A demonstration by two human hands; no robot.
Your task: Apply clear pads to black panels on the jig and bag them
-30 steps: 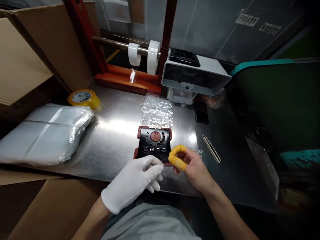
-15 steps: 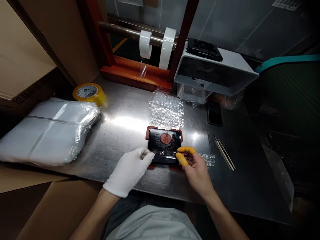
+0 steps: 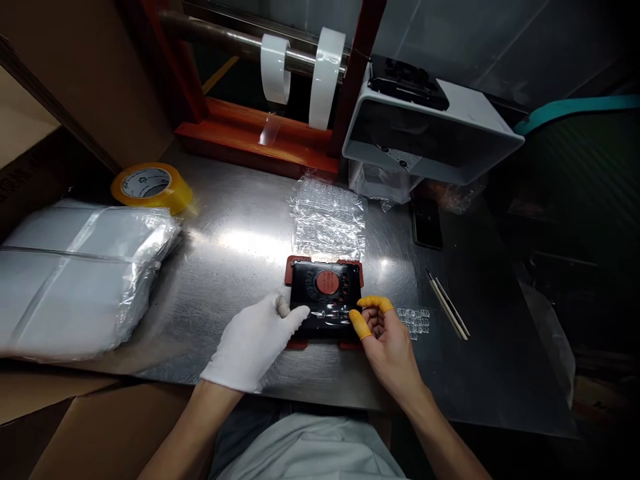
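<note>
A black plastic panel (image 3: pixel 300 287) with rows of small slots lies on a red-brown fixture (image 3: pixel 299 261), a round part of which shows through its opening. Across the panel's lower part runs a glossy strip of clear film (image 3: pixel 329 313), marked by bright reflections. My left hand (image 3: pixel 255 341), in a white glove, pinches the strip's left end at the panel's left edge. At the right end, my right hand (image 3: pixel 383 337) pinches it between thumb and index finger, both in yellow finger cots. Small clear pads on a sheet (image 3: pixel 415 321) lie beside my right hand.
Behind the panel lies a clear sheet of pads (image 3: pixel 329 217). White-handled tweezers (image 3: pixel 449 308) and a phone (image 3: pixel 427 223) are to the right. A grey bin (image 3: pixel 435 137), a yellow tape roll (image 3: pixel 150 187), stacked plastic bags (image 3: pixel 85 280) and a red rack (image 3: pixel 255 143) with tape rolls surround the work.
The view has shifted slightly. Both hands stay at the panel's sides. Bright reflections now streak the clear film where separate small squares showed before.
</note>
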